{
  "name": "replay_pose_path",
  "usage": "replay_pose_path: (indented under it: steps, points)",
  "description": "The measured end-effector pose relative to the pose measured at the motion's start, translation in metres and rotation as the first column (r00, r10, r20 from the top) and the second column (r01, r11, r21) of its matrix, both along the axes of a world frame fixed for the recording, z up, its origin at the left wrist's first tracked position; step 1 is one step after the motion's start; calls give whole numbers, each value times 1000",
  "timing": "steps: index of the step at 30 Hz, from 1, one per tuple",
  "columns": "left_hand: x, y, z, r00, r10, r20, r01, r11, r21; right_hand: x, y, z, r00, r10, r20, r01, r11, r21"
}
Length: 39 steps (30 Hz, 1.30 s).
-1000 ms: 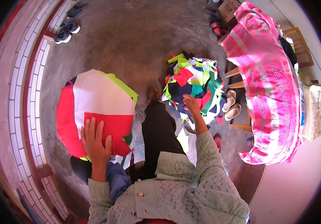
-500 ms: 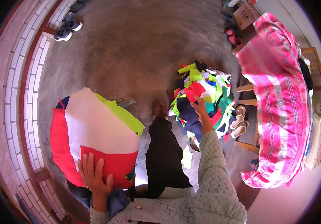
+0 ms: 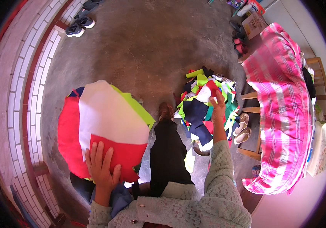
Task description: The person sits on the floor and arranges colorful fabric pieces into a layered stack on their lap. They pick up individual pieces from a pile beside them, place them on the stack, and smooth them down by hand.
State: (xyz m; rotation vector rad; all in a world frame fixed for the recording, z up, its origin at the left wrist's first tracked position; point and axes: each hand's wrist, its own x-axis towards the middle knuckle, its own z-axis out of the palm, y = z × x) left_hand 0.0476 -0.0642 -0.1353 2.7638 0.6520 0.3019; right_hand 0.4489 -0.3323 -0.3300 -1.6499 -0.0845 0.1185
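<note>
Head view: we record the left hand (image 3: 101, 167) laid flat, fingers (image 3: 95, 151) spread, on the near red edge of a stack of large fabric pieces (image 3: 104, 125); it presses the stack and does not pinch it. The stack, red, white and lime, lies over the person's left side, its long axis running away from the body and slightly leftward. We note the right hand (image 3: 218, 104) stretched forward to the pile of coloured fabric scraps (image 3: 204, 106) on the concrete floor (image 3: 140, 41). Its fingers are bent down into the top of the pile by a white and a red scrap; we cannot tell whether they have closed on a piece. The pile lies straight ahead of the right hand and well apart from the left, so the right hand is plainly the nearer. A pink checked cloth (image 3: 284, 110) over furniture stands just right of the pile, pale sandals (image 3: 242, 129) between them
</note>
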Motion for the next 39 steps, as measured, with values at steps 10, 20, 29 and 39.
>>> replay_pose_path:
  steps: [10,20,29,39]
  points:
    - [-7,3,0,989,14,150,-7,999,-47,-95,38,193,888,273,371,-334,936,112]
    - [-38,-3,9,870,31,493,16,996,-91,-226,122,257,792,456,406,-578,774,259]
    - [-89,18,-18,403,796,452,420,278,-864,-313,201,296,628,723,288,-714,389,582]
    - [-110,37,-20,430,886,175,440,-37,-897,-327,218,205,413,906,-91,-889,423,176]
